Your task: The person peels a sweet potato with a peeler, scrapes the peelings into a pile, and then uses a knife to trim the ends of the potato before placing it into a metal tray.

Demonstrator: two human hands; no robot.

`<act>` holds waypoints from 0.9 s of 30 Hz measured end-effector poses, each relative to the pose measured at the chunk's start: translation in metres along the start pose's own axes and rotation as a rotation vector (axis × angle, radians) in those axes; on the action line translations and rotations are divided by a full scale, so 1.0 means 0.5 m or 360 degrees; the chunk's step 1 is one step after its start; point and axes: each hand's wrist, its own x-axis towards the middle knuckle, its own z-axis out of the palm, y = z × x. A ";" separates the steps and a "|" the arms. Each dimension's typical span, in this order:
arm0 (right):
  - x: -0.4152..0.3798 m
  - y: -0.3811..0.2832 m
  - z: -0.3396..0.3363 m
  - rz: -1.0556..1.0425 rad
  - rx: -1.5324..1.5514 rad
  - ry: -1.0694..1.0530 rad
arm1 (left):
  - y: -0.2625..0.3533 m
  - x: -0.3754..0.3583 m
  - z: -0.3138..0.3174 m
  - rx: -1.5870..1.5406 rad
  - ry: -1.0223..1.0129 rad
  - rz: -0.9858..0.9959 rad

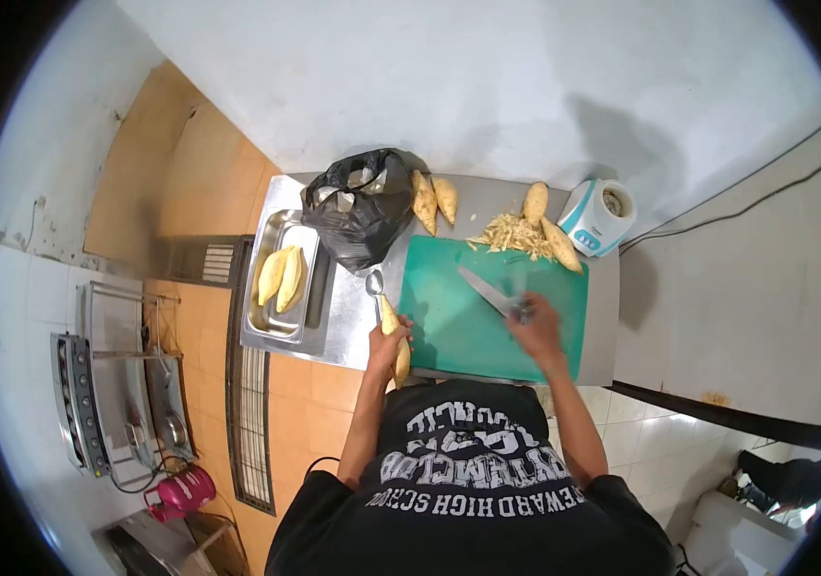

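My left hand (389,348) is wrapped round a long yellowish root (392,321), left of the green cutting board (439,331). A spoon (375,283) lies just beyond that root. Over the right part of the board is my right hand (534,324), blurred and closed near the handle of a knife (487,290); something blurred shows at its fingers, and whether it grips the handle I cannot tell. The knife's blade points up and left. A heap of peelings (509,234) lies at the board's far edge, beside unpeeled roots (561,245).
A black plastic bag (357,216) stands at the back left, with two more roots (425,203) beside it. Peeled roots (288,278) lie in a metal tray (282,326) on the left. A white and teal appliance (598,217) stands at the back right, its cable by the wall.
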 end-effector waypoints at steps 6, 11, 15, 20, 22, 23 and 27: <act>0.017 -0.104 0.176 -0.0548 -0.0532 -0.0480 | 0.005 0.018 0.014 0.0014 -0.0165 -0.0059; -0.027 -0.050 0.057 -0.0331 -0.0682 -0.0087 | 0.012 0.027 0.045 0.0386 -0.0237 0.0017; -0.082 0.073 -0.018 -0.0162 -0.0795 0.0025 | 0.014 0.056 0.081 0.0688 -0.0236 0.0221; -0.107 0.122 -0.009 -0.0165 -0.0670 0.0008 | 0.044 0.049 0.179 0.1736 -0.0125 0.1408; -0.126 0.130 -0.022 0.0094 -0.0361 0.0066 | 0.031 0.062 0.194 0.1941 -0.0222 0.1323; -0.146 0.132 -0.030 0.0113 -0.0355 0.0093 | 0.021 0.061 0.199 0.2092 -0.0183 0.1352; -0.209 0.170 -0.100 0.0515 0.0019 0.0555 | 0.020 0.045 0.221 0.2224 -0.0158 0.1395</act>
